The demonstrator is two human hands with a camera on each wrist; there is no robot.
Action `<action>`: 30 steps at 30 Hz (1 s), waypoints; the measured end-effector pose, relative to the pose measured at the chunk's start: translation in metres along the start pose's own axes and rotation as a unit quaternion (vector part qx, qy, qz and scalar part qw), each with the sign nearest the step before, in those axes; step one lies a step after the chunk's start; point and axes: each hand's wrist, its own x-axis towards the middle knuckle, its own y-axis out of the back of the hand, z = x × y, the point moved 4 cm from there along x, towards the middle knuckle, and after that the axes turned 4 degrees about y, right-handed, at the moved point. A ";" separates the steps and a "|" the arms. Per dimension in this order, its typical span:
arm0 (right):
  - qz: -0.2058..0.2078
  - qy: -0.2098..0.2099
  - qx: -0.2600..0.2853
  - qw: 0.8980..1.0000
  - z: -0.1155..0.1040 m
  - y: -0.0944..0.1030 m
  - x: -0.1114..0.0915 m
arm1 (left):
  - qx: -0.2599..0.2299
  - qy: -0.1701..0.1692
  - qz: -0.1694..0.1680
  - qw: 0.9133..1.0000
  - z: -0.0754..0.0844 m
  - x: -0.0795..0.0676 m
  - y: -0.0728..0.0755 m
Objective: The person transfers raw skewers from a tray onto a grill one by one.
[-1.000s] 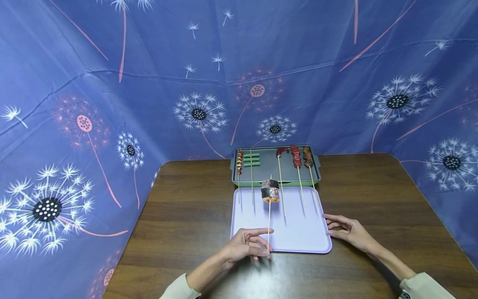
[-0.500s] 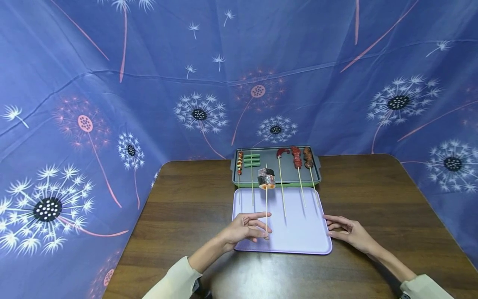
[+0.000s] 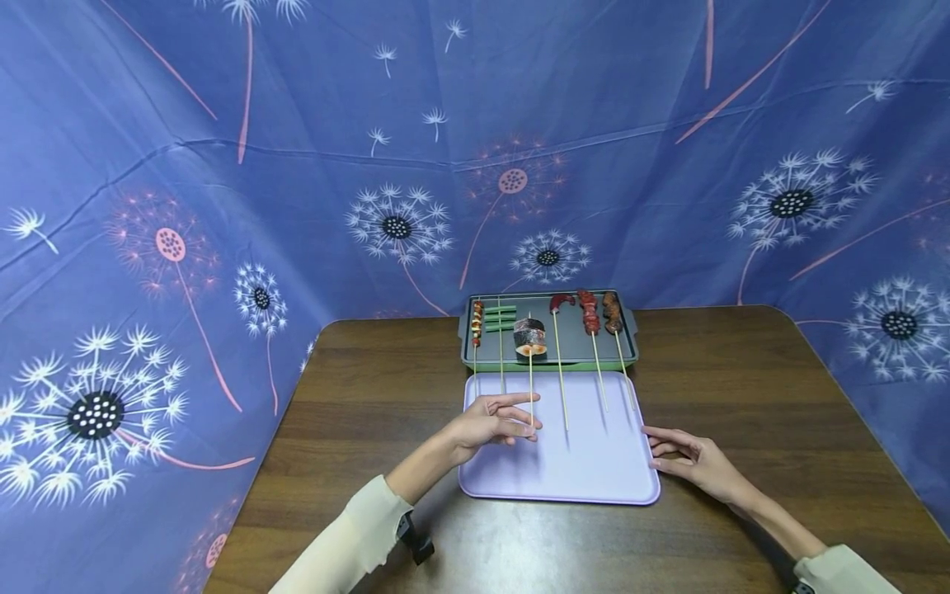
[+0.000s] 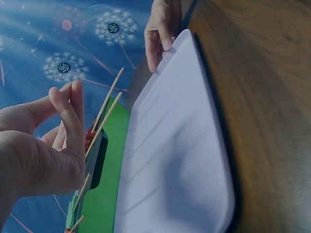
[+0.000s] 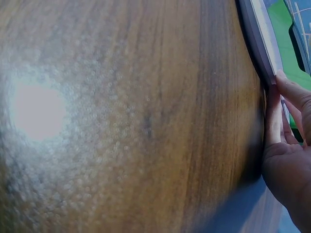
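My left hand (image 3: 484,425) pinches the thin wooden stick of a skewer (image 3: 530,335) between its fingers and thumb. At the skewer's top are thick, dark silvery-skinned chunks with pale orange undersides, overlapping the grill plate (image 3: 533,304) in the head view. In the left wrist view the left hand (image 4: 46,141) hides most of the stick. My right hand (image 3: 693,462) grips the right edge of a lilac tray (image 3: 575,474). The right wrist view has the thumb of the right hand (image 5: 291,124) at the tray's rim (image 5: 265,46), fingers below.
On the dark, green-sided grill plate lie a mixed skewer (image 3: 477,322), a green vegetable skewer (image 3: 500,318), a dark red curled skewer (image 3: 561,302), a red meat skewer (image 3: 589,312) and a brown meat skewer (image 3: 612,313). Their sticks reach over the tray. A blue dandelion cloth hangs behind.
My left hand has carried the skewer forward, away from me, from above the tray so its chunks now overlap the grill plate. The right hand stays at the tray's edge.
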 end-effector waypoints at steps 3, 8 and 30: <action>0.001 0.000 0.000 1.000 0.001 0.000 0.000 | -0.004 0.005 -0.003 1.000 0.004 0.007 0.000; 0.003 -0.008 -0.007 1.000 0.001 0.001 0.000 | 0.015 0.008 0.006 1.000 0.008 0.019 0.000; 0.004 0.008 -0.010 1.000 0.001 0.000 0.002 | 0.013 0.028 0.026 0.999 0.024 0.062 0.016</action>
